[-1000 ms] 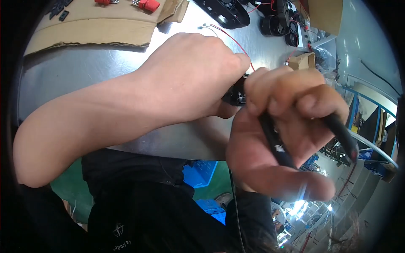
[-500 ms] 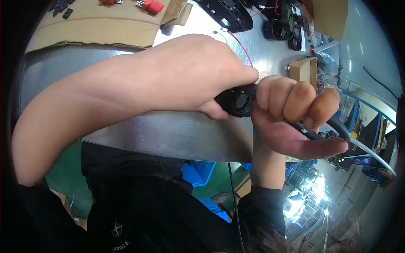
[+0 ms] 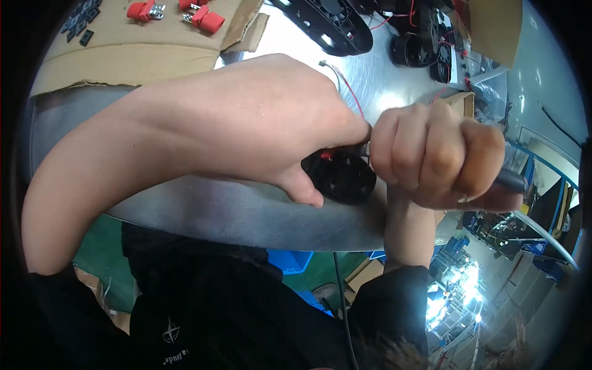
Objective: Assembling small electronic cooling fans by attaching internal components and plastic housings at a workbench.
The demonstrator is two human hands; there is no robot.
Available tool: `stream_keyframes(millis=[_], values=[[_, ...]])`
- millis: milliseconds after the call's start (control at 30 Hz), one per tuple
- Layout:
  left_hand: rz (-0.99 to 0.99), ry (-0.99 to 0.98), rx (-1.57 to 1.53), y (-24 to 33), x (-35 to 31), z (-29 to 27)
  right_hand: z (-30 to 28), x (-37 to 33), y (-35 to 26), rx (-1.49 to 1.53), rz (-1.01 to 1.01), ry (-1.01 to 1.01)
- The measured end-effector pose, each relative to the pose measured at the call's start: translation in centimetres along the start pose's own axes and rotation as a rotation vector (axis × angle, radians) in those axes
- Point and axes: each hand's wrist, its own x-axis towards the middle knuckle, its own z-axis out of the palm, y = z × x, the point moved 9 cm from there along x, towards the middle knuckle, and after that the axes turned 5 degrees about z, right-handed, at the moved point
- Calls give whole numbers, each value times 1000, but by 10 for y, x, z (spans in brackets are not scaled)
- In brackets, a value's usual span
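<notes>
My left hand (image 3: 265,111) reaches in from the left, palm down, its thumb and fingers closed around a rounded black fan housing (image 3: 348,180) just above the table's near edge. A bit of red shows at the housing's top, and a red wire (image 3: 351,92) runs up behind my fingers. Beside it, my right hand (image 3: 438,148) is wrapped tightly around a black-handled tool (image 3: 512,180); the handle's end sticks out past the fist. The tool's working end is hidden between my hands, so I cannot tell its kind.
On the metal table (image 3: 246,213), cardboard (image 3: 111,61) at far left bears red connectors (image 3: 203,20) and small black pieces (image 3: 77,24). Larger black fan housings (image 3: 333,24) lie at the back. A small cardboard box (image 3: 464,102) stands behind my right fist. Blue crates (image 3: 290,261) are below.
The fan housing has turned and come slightly nearer, so its fan face no longer shows. My right fist has shifted right and rolled knuckles-up, its thumb now mostly underneath.
</notes>
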Motion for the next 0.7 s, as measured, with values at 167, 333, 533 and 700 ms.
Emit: stream_keyframes(millis=[167,333,533,700], values=[[79,27,-60,1,-1,-2,10,15,5,71,90,-257],[41,-40,-26,0,2,2,15,18,9,104,55,-386],[26,-114,10,1,3,4,25,22,8,149,28,-415],[20,-93,-57,-2,-1,2,32,31,12,165,87,-470]])
